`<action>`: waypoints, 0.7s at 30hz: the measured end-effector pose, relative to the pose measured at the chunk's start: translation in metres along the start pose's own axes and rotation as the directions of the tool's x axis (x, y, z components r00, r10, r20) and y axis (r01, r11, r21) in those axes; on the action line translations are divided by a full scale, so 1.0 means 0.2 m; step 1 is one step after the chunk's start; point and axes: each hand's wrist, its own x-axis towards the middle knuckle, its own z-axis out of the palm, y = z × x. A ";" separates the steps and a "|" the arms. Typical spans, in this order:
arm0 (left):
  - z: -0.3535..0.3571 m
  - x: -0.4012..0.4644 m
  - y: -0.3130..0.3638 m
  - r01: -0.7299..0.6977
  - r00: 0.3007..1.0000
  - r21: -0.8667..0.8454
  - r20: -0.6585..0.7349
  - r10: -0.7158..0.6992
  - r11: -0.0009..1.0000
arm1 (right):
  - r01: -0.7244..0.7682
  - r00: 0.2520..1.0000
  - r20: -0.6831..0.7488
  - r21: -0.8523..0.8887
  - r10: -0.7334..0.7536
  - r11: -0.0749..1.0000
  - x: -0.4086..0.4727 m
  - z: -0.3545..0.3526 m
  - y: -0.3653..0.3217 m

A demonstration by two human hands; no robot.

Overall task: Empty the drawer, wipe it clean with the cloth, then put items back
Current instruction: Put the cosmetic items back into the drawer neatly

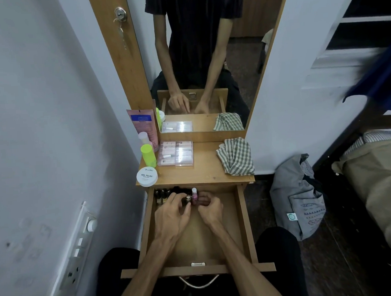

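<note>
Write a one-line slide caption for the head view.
Both hands handle small bottles at the back of the open drawer; checked cloth waits on the tabletop.

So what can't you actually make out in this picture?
Head view only:
- Small bottles at the drawer's back: tabletop edge shades them, so count and labels are unreadable.
- Left hand and right hand: fingers cover what each grip holds near the pink bottle.
- Clear box: contents too small, with glare.
- Dark cloth at the right edge: blurred.

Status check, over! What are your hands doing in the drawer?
Left hand gripping gold-capped bottle. Right hand curled beside pink bottle. Open wooden drawer holds small bottles; checked cloth waiting on top.
</note>
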 end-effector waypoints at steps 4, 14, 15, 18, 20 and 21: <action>-0.08 -0.04 -0.01 0.003 0.999 -0.048 -0.046 -0.005 0.999 | 0.006 0.998 -0.055 -0.003 -0.007 1.000 -0.05 -0.02 -0.02; -0.28 0.00 -0.03 0.106 0.959 -0.128 -0.250 -0.135 0.986 | 0.309 0.941 -0.150 0.013 -0.303 0.951 -0.23 -0.04 -0.22; -0.30 0.01 -0.04 0.115 0.953 -0.140 -0.265 -0.149 0.984 | 0.328 0.934 -0.150 0.008 -0.323 0.945 -0.23 -0.03 -0.26; -0.37 0.09 -0.05 0.115 0.942 -0.154 -0.296 -0.157 0.981 | 0.393 0.913 -0.123 0.002 -0.390 0.919 -0.24 0.00 -0.41; -0.44 0.18 -0.05 0.141 0.930 -0.152 -0.318 -0.184 0.978 | 0.417 0.904 -0.106 -0.001 -0.415 0.909 -0.23 0.04 -0.52; -0.48 0.23 -0.04 0.155 0.924 -0.154 -0.326 -0.198 0.976 | 0.428 0.899 -0.100 -0.003 -0.426 0.904 -0.21 0.07 -0.57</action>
